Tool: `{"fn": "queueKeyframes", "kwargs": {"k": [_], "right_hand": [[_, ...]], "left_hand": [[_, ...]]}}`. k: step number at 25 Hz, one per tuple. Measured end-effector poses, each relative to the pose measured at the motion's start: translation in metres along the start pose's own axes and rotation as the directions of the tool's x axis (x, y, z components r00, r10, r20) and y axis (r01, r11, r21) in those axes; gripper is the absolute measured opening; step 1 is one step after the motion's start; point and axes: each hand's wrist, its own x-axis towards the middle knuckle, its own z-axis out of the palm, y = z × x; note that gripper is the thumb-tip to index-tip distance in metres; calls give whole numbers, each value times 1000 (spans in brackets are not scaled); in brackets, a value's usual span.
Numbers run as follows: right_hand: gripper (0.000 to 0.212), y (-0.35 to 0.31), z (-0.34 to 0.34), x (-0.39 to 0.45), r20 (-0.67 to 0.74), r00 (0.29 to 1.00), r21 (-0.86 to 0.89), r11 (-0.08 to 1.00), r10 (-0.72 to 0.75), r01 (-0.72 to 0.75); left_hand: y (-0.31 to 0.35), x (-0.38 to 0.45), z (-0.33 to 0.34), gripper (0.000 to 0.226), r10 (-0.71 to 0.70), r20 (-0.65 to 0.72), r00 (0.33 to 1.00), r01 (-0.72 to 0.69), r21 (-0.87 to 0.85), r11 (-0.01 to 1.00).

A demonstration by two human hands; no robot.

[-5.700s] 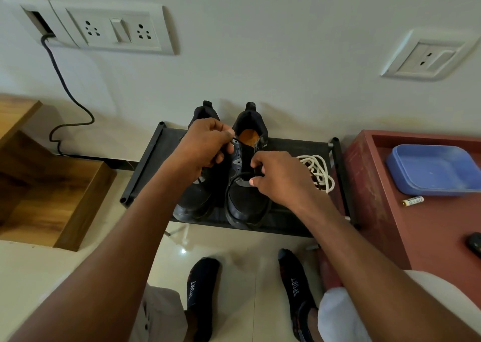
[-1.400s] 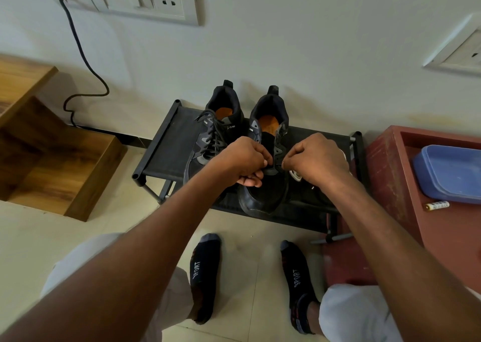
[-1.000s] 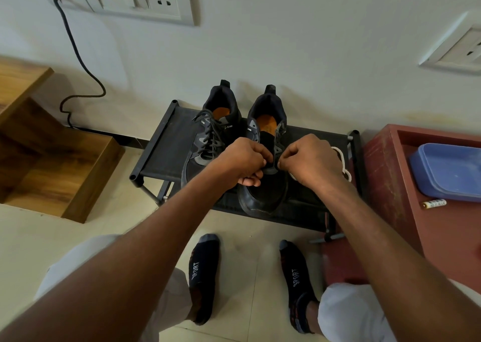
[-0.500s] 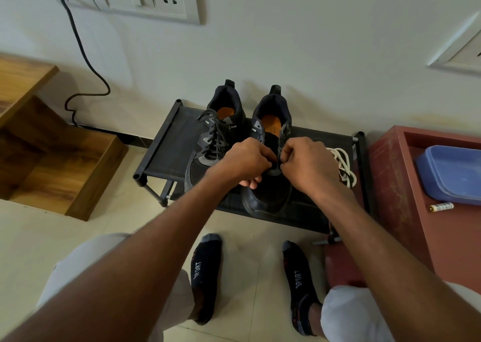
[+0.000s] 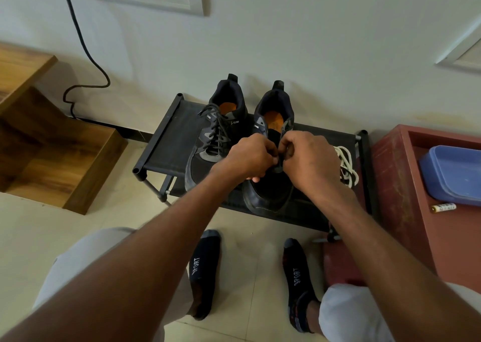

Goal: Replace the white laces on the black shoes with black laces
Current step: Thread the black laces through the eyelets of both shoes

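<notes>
Two black shoes are being kept side by side on a black shoe rack (image 5: 166, 144), heels toward the wall. The left shoe (image 5: 208, 144) is already laced with a black lace (image 5: 217, 131). Over the right shoe (image 5: 270, 193), the left hand (image 5: 250, 157) and the right hand (image 5: 308, 159) are being held close together, fingers curled and pinching something dark, likely a lace. White laces (image 5: 346, 164) are lying piled at the rack's right edge.

Rack (image 5: 166, 144) left bare; white laces (image 5: 347, 166) crowd right.
</notes>
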Motion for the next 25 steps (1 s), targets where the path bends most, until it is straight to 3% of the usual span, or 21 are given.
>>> {"fn": "queueKeyframes", "kwargs": {"k": [7,11,15,19,25], "right_hand": [[16,-2,1,-4,-9,999,-27,999,-31,31],[31,4,-5,2,79,993,26,996,-87,85],[34,7,-6,4,67,996,-2,999,-51,52],[52,7,-6,4,129,988,26,996,-85,83],[47,10,-8,5,149,986,14,997,-72,71]], "left_hand": [[0,0,0,19,-12,-16,1000,12,-7,1000],[3,0,-3,10,11,-3,1000,-10,44,999],[2,-2,-5,9,38,4,999,-38,21,999],[2,-3,-5,10,56,-5,998,-56,7,998],[2,-5,0,7,81,-34,996,-80,36,996]]}}
